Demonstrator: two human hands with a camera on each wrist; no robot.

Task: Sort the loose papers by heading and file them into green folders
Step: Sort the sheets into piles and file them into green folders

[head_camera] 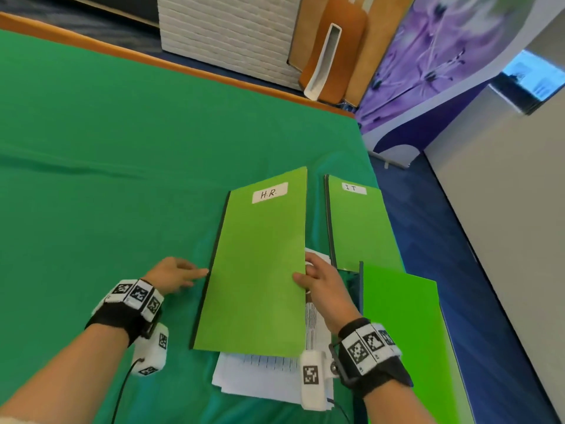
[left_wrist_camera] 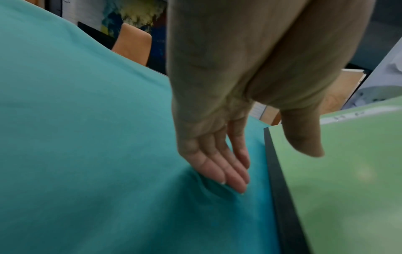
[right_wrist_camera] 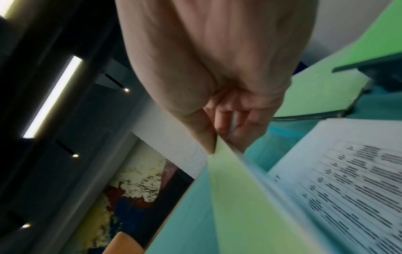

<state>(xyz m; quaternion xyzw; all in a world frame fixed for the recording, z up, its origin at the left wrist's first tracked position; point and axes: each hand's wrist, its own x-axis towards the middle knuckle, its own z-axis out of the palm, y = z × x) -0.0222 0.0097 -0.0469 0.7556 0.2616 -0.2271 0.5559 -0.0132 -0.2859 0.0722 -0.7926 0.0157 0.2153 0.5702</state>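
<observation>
**Green H.R. cover pinched at its edge, papers waiting beneath**

Green card fills the middle of the head view: the H.R. folder [head_camera: 256,264] lies on the table with its dark spine to the person's left and its free edge raised. The right hand [head_camera: 321,280] pinches that free edge between thumb and fingers; the right wrist view shows the thumb on the outer face and the fingers behind, the cover tilted well off the printed sheets. The left hand [head_camera: 175,275] is relaxed and holds nothing, its straight fingers [left_wrist_camera: 230,175] resting on the cloth just beside the spine.

The step in hand looks like opening or closing the H.R. cover; which way it is swinging cannot be told. The loose papers [head_camera: 269,377] stick out from under the folder at its near and right sides, and whether they lie inside it or merely under it is not clear. If it is opening, the next move calls for laying the cover flat, while the left hand steadies the spine, then reading a heading.

To the right, slightly apart, lies the IT folder [head_camera: 357,221], and nearer the person a third green folder [head_camera: 400,325] with no label visible overlaps the IT folder's near end.

A green cloth [head_camera: 107,179], slightly wrinkled, covers the table, whose wooden edge [head_camera: 183,67] shows at the far side. Beyond are a white brick-pattern panel [head_camera: 226,29], a purple floral banner [head_camera: 443,50] and blue carpet [head_camera: 428,215].
</observation>
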